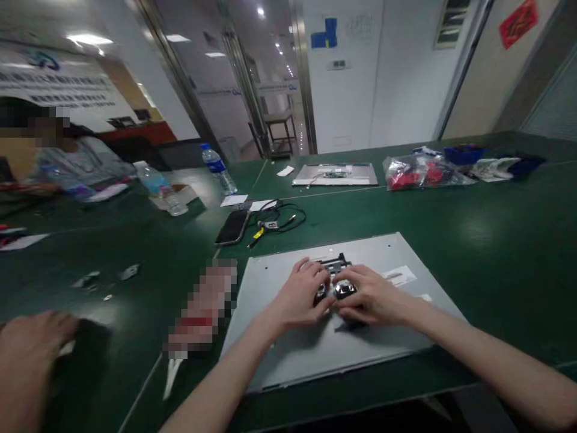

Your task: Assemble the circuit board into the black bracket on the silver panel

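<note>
A flat silver-grey panel point(279, 337) lies on the green table before me, with a white label point(400, 275) on its right part. Over its middle, my left hand point(304, 294) curls its fingers round a small glossy dark piece point(320, 294). Close beside it, my right hand point(369, 296) grips a shiny chrome-and-black piece point(345, 290) between thumb and fingers. Just beyond the fingertips is a black slotted part point(336, 263) on the panel. My hands partly cover these pieces, so their exact kind and how they join cannot be made out.
Beyond the panel are a phone point(232, 227), a coiled black cable point(282, 224), a water bottle point(219, 169) and a second panel point(334, 174). Plastic bags point(424, 172) lie at the far right. Another person's hand point(36, 343) rests at the left, near small metal parts point(130, 272).
</note>
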The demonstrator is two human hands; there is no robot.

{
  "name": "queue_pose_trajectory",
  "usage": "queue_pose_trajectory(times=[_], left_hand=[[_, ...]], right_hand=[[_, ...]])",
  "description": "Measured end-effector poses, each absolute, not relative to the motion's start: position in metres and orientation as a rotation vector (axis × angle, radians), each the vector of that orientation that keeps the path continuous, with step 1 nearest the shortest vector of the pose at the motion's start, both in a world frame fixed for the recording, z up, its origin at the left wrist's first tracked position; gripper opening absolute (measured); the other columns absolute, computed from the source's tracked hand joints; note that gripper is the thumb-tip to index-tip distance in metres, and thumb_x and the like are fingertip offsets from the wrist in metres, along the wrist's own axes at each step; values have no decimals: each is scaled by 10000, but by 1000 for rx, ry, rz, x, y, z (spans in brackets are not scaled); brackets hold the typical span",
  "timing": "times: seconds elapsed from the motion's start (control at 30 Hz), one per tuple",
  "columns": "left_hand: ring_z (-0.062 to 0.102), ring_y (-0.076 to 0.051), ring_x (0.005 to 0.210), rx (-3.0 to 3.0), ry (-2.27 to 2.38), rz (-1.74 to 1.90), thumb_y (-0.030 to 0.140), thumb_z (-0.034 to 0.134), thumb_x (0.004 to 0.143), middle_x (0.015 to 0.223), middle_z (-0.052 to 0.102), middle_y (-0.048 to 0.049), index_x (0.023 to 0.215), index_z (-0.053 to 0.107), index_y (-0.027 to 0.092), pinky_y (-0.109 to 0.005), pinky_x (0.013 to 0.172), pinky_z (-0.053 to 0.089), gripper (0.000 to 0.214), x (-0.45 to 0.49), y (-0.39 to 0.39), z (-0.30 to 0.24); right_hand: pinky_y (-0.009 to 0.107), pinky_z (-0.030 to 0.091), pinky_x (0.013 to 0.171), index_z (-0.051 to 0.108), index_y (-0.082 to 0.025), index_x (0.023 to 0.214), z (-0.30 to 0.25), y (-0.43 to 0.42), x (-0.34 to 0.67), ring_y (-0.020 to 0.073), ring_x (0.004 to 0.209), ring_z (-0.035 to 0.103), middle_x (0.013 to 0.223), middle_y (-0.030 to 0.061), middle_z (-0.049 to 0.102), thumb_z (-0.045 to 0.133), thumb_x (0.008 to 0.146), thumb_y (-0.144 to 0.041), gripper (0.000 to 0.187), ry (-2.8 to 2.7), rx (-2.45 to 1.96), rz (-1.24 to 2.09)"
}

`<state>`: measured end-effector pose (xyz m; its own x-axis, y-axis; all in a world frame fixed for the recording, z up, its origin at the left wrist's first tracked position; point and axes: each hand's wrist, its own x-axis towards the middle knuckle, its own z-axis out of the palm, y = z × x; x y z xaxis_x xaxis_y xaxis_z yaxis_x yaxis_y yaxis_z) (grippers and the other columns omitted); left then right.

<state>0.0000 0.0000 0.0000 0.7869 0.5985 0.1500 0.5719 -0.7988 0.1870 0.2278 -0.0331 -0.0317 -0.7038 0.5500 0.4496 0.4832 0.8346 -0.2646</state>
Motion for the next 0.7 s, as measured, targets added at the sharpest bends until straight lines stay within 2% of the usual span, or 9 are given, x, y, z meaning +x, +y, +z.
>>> queue_pose_trajectory(times=[0.17, 0.4, 0.7], left_hand=[[550, -233, 1029, 2848, 965, 355, 255, 530, 904, 1000, 594, -46, 965, 574, 216, -512, 1116, 303, 84, 0, 2, -5], [551, -241, 1018, 2845, 966, 402, 244, 602, 839, 982, 589, -41, 930, 574, 216, -521, 1106, 312, 99, 0, 0, -4], [549, -240, 1005, 2807, 970, 403, 243, 624, 807, 963, 591, -40, 941, 577, 212, -510, 1100, 324, 145, 3, -2, -1]], right_hand=[[438, 427, 997, 749, -280, 960, -29, -35, 227, 234, 1160, 521, 1242, 93, 580, 570, 964, -364, 198, -2506, -749, 177], [438, 427, 996, 750, -291, 1008, -28, -36, 226, 236, 1175, 511, 1270, 94, 571, 577, 962, -378, 199, -2511, -758, 169], [463, 437, 999, 774, -288, 974, -31, -35, 228, 252, 1196, 509, 1340, 88, 558, 630, 928, -375, 174, -2516, -788, 198]])
